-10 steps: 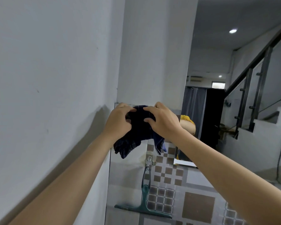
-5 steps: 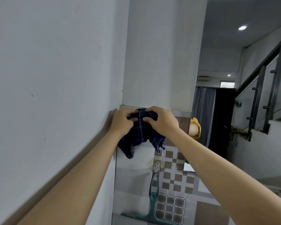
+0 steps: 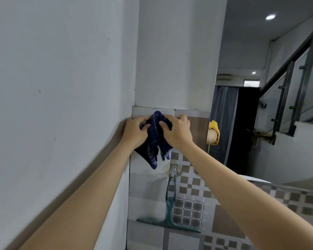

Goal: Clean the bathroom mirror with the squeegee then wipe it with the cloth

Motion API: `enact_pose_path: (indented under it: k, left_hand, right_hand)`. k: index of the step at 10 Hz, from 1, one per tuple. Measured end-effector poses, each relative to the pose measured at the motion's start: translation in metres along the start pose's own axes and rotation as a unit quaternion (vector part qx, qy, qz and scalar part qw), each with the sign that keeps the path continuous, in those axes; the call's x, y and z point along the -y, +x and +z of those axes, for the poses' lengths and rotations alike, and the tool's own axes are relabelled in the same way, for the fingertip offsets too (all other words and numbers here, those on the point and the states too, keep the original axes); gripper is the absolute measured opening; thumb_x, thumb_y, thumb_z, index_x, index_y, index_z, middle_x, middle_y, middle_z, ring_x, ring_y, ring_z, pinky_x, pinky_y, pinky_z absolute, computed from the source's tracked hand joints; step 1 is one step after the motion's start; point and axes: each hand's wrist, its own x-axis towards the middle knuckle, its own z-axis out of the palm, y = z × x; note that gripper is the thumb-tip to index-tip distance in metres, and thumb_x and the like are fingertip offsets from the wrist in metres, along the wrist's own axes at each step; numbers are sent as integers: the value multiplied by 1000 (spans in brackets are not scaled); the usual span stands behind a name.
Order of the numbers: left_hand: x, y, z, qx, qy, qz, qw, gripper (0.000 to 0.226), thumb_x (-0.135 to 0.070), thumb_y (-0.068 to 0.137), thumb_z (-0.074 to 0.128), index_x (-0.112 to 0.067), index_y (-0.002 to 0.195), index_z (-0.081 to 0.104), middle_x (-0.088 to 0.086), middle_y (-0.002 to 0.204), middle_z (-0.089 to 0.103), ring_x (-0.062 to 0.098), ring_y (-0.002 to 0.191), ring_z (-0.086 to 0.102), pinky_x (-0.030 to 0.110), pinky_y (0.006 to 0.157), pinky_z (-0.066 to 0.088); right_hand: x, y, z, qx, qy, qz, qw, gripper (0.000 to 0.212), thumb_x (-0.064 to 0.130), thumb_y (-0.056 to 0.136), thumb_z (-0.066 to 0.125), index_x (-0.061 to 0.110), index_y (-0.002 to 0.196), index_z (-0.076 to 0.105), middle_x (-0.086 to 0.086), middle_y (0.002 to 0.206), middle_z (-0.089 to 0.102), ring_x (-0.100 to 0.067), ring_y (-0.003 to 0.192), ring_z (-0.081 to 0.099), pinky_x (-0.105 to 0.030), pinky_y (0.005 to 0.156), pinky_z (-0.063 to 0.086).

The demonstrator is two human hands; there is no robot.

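Your left hand [image 3: 135, 133] and right hand [image 3: 177, 131] both have their fingers curled into the dark blue checked cloth [image 3: 154, 141], bunching it against the tiled wall at the top, about 12 o'clock from the green squeegee [image 3: 170, 210]. Over the last second the hands have closed together on the cloth. The squeegee hangs on its hook [image 3: 173, 170], so squeegeeing looks finished; the mirror [image 3: 242, 123] waits at 3 o'clock for wiping.
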Motion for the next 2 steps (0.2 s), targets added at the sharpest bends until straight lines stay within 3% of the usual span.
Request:
enact_pose_path:
  k: [2]
  left_hand:
    - [-19,-24,-6,-30,11,-15,999,32,-19,94,51,-13,125,56,-4,111,48,10,105,47,23,88,36]
  right_hand:
    - [6,-16,-7,-12,-65,9,998,48,42,95,47,23,139,41,-9,132,44,-31,122,37,-48,99,36]
